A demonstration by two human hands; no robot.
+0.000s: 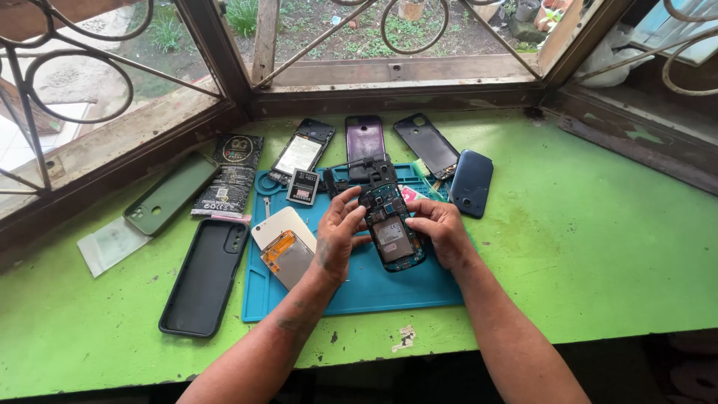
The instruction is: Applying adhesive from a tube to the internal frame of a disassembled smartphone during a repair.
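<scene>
While both hands pinch it, the opened phone [390,228] lies between the fingers over the blue work mat [389,288], its long axis running away from the person, tilted slightly left at the far end. The left hand [338,232] grips its left edge with fingers narrowly curled; the right hand [441,230] holds the right edge. Its back is off, showing dark circuitry and a grey battery.

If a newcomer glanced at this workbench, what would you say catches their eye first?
Most striking is the opened phone with its insides bare, held between the left hand and right hand over the blue repair mat. Around it, on the bright green table, lie a black phone case, a green case and several back covers by the window.
</scene>
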